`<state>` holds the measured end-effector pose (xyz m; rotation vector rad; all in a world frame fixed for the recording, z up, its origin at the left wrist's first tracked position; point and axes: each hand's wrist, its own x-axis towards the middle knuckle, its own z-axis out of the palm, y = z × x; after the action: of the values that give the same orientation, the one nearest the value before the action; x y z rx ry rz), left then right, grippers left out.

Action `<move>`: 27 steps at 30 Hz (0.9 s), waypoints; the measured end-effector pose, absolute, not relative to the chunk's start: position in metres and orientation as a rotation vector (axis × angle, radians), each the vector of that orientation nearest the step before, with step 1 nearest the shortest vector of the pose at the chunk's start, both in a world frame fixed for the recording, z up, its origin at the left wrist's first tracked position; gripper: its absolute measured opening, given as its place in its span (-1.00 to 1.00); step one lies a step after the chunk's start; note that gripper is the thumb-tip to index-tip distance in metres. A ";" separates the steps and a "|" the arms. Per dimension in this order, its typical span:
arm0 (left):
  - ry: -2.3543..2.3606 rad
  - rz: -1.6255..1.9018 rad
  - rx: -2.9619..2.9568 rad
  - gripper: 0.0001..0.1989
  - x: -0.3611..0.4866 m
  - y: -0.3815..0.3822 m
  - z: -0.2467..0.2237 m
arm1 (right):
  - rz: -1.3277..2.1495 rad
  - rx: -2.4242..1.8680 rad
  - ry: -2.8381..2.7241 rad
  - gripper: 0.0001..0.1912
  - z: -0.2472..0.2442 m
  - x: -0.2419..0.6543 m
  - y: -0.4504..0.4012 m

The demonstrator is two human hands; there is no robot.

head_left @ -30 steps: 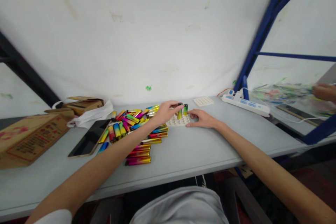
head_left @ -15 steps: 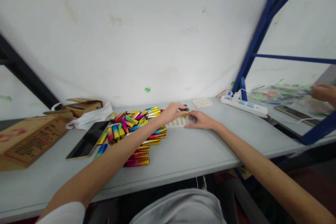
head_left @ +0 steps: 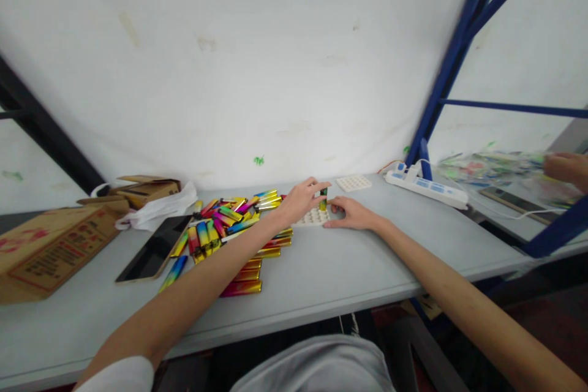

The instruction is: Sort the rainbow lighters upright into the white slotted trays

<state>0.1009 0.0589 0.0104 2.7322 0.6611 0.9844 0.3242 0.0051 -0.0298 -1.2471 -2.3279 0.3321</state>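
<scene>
My left hand [head_left: 302, 199] pinches a lighter [head_left: 324, 201] between thumb and fingers, upright over the right end of a white tray [head_left: 312, 218] with rows of holes. The lighter's top is dark and its lower part yellow; whether its base sits in a hole I cannot tell. At the tray's right edge my right hand [head_left: 353, 213] is curled, thumb along the near corner and index finger close to the lighter. Left of the tray lies a loose pile of shiny multicoloured lighters [head_left: 209, 233], partly hidden behind my left forearm.
A second white tray [head_left: 353, 182] lies near the wall. On the right are a power strip [head_left: 427, 188], a blue frame [head_left: 443, 79] and another person's hand [head_left: 567, 168] over plastic bags. A tablet [head_left: 154, 250], a white bag [head_left: 160, 207] and cardboard boxes [head_left: 59, 248] stand left.
My left hand has lifted slightly and its fingers have opened out, so the upright lighter shows more fully. My right hand stays at the tray's edge.
</scene>
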 end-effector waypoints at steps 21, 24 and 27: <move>1.287 0.513 2.729 -0.81 -0.029 0.063 0.021 | 0.341 -1.256 -2.327 -0.45 -0.025 0.323 0.002; 1.241 0.734 2.664 -0.69 -0.026 0.056 0.027 | 0.351 -1.256 -2.325 -0.45 -0.024 0.323 0.002; 1.236 0.901 2.479 -0.61 -0.024 0.048 0.038 | 0.352 -1.253 -2.322 -0.45 -0.024 0.322 0.001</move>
<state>-0.0239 0.0475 0.0384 2.4786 1.2356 0.9012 0.3223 0.0012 -0.0242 -1.2528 -2.3220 0.3523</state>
